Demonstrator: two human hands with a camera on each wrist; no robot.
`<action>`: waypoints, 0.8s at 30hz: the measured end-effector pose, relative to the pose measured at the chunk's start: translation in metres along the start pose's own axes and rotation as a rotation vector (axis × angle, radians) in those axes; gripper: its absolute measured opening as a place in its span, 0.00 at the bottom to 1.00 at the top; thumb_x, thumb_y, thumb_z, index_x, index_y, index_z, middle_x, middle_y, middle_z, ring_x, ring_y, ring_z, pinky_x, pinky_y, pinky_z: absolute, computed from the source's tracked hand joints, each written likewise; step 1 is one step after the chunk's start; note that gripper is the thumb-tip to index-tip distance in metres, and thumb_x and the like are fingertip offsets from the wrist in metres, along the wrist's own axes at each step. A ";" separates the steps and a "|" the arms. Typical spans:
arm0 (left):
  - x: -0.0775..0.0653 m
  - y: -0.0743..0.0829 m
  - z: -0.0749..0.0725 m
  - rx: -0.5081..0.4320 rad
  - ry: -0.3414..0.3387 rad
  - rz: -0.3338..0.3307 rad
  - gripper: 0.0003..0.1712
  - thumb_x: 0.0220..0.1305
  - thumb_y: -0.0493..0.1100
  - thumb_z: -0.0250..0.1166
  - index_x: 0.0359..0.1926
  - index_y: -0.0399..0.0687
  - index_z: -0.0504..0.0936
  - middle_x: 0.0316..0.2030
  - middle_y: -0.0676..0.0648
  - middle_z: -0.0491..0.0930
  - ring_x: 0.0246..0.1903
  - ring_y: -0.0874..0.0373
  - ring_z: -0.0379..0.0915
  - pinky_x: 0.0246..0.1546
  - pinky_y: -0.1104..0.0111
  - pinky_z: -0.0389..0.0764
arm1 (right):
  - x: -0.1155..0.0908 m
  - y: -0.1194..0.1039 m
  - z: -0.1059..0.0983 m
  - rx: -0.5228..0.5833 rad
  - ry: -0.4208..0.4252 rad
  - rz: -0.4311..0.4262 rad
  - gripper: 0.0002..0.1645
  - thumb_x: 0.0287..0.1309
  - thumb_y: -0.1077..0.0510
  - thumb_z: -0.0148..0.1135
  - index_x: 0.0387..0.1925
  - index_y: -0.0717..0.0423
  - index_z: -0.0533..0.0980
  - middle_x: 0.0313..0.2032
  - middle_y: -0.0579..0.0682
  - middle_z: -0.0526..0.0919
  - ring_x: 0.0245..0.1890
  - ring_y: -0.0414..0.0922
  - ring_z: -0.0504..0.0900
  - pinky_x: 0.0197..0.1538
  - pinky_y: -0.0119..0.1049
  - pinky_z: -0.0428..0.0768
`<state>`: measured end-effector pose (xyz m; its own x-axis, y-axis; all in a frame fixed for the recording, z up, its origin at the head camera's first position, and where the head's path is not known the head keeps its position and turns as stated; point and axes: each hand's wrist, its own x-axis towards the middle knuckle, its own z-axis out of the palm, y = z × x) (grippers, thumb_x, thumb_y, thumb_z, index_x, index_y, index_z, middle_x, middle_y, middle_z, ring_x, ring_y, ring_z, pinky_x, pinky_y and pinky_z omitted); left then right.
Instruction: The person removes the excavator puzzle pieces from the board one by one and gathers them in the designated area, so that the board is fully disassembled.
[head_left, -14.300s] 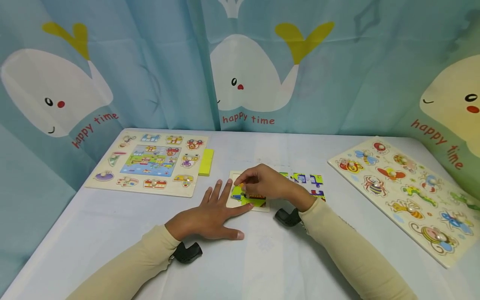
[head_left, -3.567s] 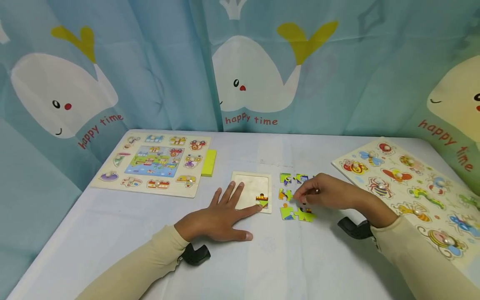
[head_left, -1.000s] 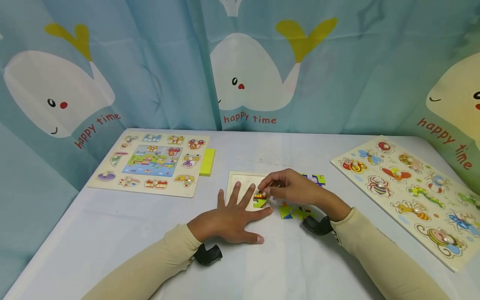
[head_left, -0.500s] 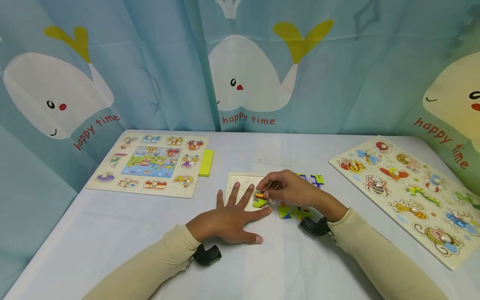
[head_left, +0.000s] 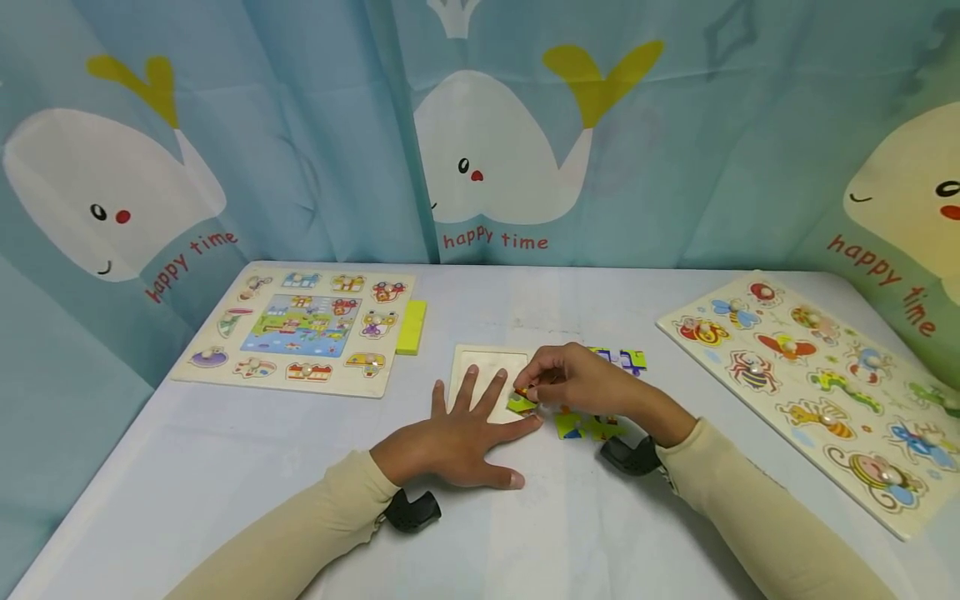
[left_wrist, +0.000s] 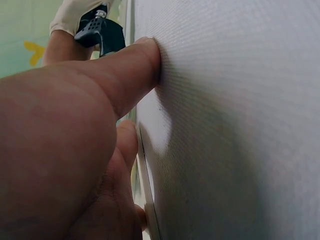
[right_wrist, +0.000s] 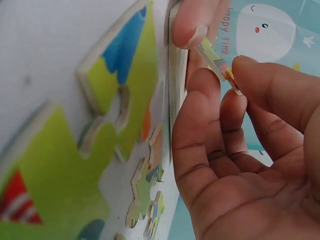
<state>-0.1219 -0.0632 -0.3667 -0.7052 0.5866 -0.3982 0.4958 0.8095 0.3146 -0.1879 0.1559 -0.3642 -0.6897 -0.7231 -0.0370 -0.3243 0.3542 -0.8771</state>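
Note:
My left hand [head_left: 453,437] lies flat with fingers spread, its fingertips over the small wooden puzzle tray [head_left: 480,358]; the thumb touches the tablecloth in the left wrist view. At the tray's lower right corner, my right hand [head_left: 581,379] pinches a green and red jigsaw piece [head_left: 521,405] between thumb and finger. The right wrist view shows this piece [right_wrist: 220,65] tilted on edge, partly behind the fingers. Loose jigsaw pieces [head_left: 572,425] lie right of the tray, some hidden under the right hand.
A wooden knob puzzle board [head_left: 367,385] with vehicles lies at the back left, beside a yellow block [head_left: 411,327]. An insect knob puzzle board [head_left: 825,450] lies at an angle on the right. Behind the table hangs a whale-print curtain [head_left: 337,167].
Several pieces in the tray 14.3 s ago were out by 3.6 s ago, leaving the corner one. The right hand then came from the loose pieces to the tray and tipped that piece up.

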 end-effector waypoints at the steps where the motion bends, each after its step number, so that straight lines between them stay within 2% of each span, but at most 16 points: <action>1: 0.000 0.000 0.000 -0.002 0.000 -0.001 0.41 0.62 0.73 0.53 0.73 0.83 0.50 0.75 0.47 0.20 0.69 0.38 0.08 0.59 0.31 0.29 | 0.000 0.000 0.000 0.009 -0.003 0.002 0.11 0.62 0.69 0.59 0.46 0.66 0.80 0.39 0.52 0.81 0.34 0.45 0.78 0.34 0.33 0.77; 5: -0.001 0.000 0.000 -0.001 0.001 0.001 0.41 0.62 0.73 0.53 0.74 0.82 0.50 0.75 0.47 0.20 0.69 0.38 0.08 0.59 0.31 0.29 | 0.000 0.000 0.000 0.023 -0.005 0.017 0.14 0.63 0.69 0.58 0.49 0.69 0.78 0.38 0.53 0.82 0.32 0.44 0.78 0.31 0.33 0.76; 12: 0.000 0.000 0.001 0.015 0.003 -0.007 0.41 0.62 0.74 0.53 0.73 0.83 0.49 0.75 0.47 0.20 0.69 0.38 0.09 0.59 0.31 0.29 | 0.000 -0.001 0.001 -0.004 0.004 0.007 0.11 0.62 0.70 0.57 0.44 0.65 0.81 0.39 0.52 0.83 0.31 0.46 0.79 0.30 0.36 0.77; 18: -0.001 0.001 0.001 0.017 0.008 -0.010 0.41 0.62 0.74 0.53 0.73 0.83 0.49 0.75 0.47 0.21 0.69 0.38 0.09 0.59 0.31 0.30 | 0.002 -0.002 0.000 0.002 -0.018 0.023 0.11 0.63 0.70 0.56 0.44 0.65 0.80 0.39 0.53 0.85 0.30 0.48 0.78 0.28 0.35 0.76; 24: 0.000 0.000 0.001 0.003 0.005 -0.007 0.41 0.62 0.73 0.54 0.73 0.84 0.49 0.75 0.47 0.20 0.69 0.39 0.08 0.59 0.31 0.28 | -0.001 -0.004 -0.006 -0.079 0.053 0.018 0.10 0.62 0.69 0.59 0.44 0.63 0.81 0.38 0.50 0.85 0.34 0.48 0.81 0.34 0.35 0.78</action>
<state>-0.1213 -0.0636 -0.3676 -0.7109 0.5809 -0.3964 0.4922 0.8136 0.3096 -0.1902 0.1590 -0.3578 -0.7287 -0.6843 -0.0250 -0.3604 0.4142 -0.8358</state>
